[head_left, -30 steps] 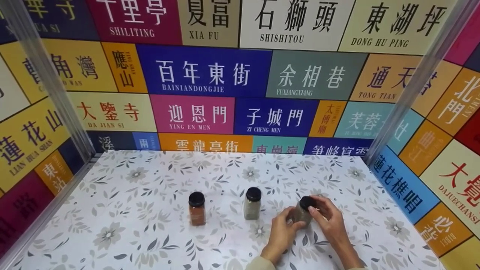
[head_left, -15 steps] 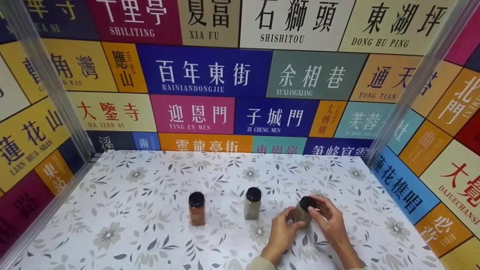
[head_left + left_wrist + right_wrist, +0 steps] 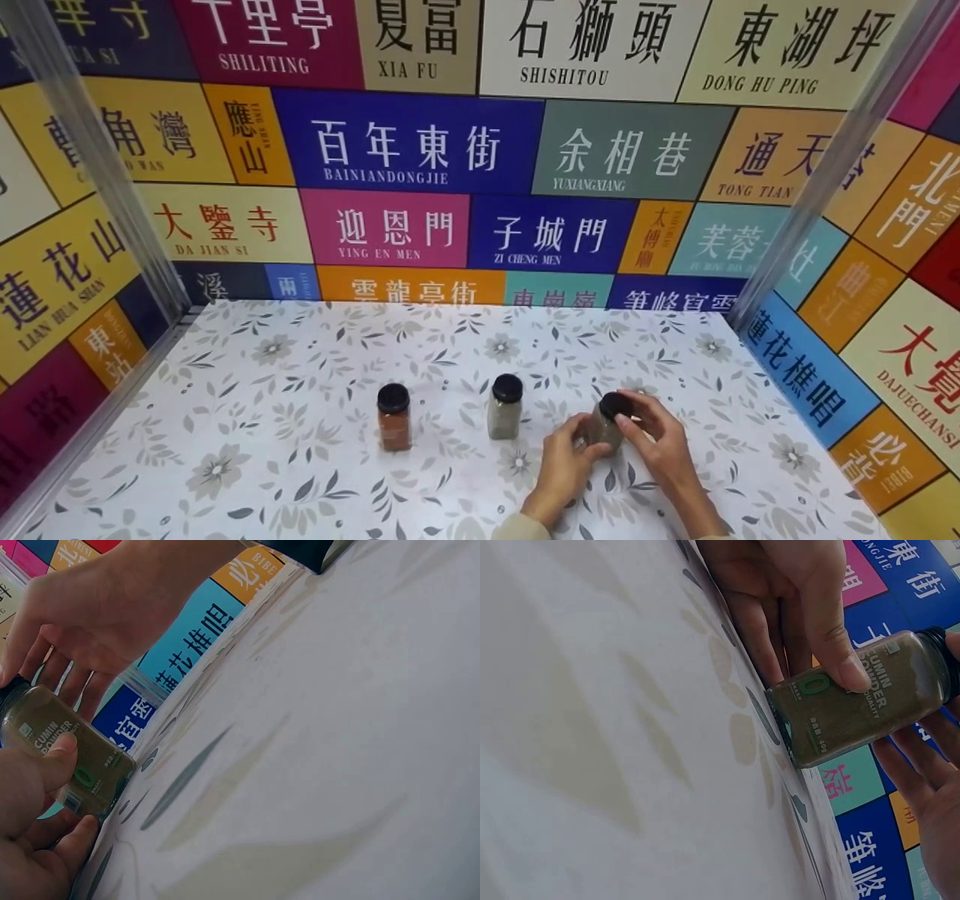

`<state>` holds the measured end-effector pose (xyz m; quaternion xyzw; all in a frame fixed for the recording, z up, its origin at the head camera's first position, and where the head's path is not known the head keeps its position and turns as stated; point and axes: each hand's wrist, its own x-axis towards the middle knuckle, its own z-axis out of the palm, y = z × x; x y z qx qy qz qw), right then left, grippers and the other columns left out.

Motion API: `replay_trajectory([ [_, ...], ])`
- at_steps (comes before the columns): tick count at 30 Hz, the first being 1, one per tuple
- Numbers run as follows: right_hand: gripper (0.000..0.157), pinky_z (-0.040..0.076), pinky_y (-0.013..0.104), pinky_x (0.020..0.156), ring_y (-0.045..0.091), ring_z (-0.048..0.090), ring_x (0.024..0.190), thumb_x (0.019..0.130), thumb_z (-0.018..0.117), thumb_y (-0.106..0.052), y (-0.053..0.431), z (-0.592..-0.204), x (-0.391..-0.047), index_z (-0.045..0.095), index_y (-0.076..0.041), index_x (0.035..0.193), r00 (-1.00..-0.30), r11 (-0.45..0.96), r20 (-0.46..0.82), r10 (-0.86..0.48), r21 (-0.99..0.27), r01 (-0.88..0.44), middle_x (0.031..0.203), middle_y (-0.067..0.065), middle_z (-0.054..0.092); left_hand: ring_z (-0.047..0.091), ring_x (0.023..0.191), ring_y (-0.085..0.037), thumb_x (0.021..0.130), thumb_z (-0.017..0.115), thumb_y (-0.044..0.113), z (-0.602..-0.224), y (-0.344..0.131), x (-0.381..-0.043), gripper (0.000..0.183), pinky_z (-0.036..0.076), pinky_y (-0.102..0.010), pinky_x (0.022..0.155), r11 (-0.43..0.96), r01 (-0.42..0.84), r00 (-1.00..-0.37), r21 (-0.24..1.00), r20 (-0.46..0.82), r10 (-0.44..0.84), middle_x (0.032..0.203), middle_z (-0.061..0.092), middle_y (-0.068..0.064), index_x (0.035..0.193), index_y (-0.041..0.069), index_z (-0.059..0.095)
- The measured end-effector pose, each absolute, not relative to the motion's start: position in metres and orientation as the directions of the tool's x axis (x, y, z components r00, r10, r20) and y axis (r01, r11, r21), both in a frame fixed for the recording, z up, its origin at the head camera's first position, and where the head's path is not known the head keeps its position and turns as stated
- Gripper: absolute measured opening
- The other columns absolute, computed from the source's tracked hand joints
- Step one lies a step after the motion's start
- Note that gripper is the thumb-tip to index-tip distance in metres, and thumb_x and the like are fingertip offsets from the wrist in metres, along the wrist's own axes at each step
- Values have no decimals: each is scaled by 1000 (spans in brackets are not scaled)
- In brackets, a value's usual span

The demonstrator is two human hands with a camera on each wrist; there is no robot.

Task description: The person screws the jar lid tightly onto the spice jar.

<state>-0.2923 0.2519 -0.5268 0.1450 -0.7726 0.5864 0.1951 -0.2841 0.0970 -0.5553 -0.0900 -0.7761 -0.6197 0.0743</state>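
A glass spice jar (image 3: pixel 603 433) labelled cumin powder, with a black cap (image 3: pixel 615 405), is between both hands at the table's right side. My left hand (image 3: pixel 564 463) grips the jar's lower body, its thumb across the label in the right wrist view, where the brown powder (image 3: pixel 911 679) shows through the glass. Fingers and thumb of my right hand (image 3: pixel 661 441) hold the cap. The base is at the tabletop; I cannot tell whether it touches. Left of it stand a capped jar of grey-green powder (image 3: pixel 504 420) and one of orange-red powder (image 3: pixel 394 433).
The table (image 3: pixel 315 465) wears a white cover with grey leaves and flowers. Colourful sign-printed panels (image 3: pixel 409 142) rise behind it and on both sides. Clear strips (image 3: pixel 817 172) run down the corners.
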Motion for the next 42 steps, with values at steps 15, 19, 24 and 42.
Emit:
replay_trajectory([
  [15,41,57,15,86,-4,65,110,88,68,6,251,-526,-291,63,1,128,-877,288,481,-1,-840,-460,122,2,66,68,117,-30,82,79,21,-555,96,-285,47,57,-33,101,200,213,-977,956,204,62,124,71,-15,124,4,66],
  [19,41,57,15,86,-4,65,110,88,67,7,251,-526,-291,63,1,128,-877,288,481,-3,-839,-461,122,1,66,68,117,-29,82,79,22,-555,96,-284,46,56,-33,101,206,217,-976,954,208,62,123,71,-14,123,4,66],
  [24,39,57,15,85,-4,66,108,87,69,7,250,-525,-292,63,4,125,-879,275,476,12,-847,-455,118,0,67,69,115,-27,82,79,25,-555,95,-285,46,56,-32,102,237,239,-971,942,231,59,122,72,-12,122,5,68],
  [42,39,57,14,84,-3,67,102,85,76,-1,250,-524,-291,64,0,122,-921,311,383,73,-886,-344,110,-6,69,72,108,-20,78,80,26,-557,97,-286,36,58,-27,96,298,320,-944,899,329,20,111,77,-8,110,10,75],
])
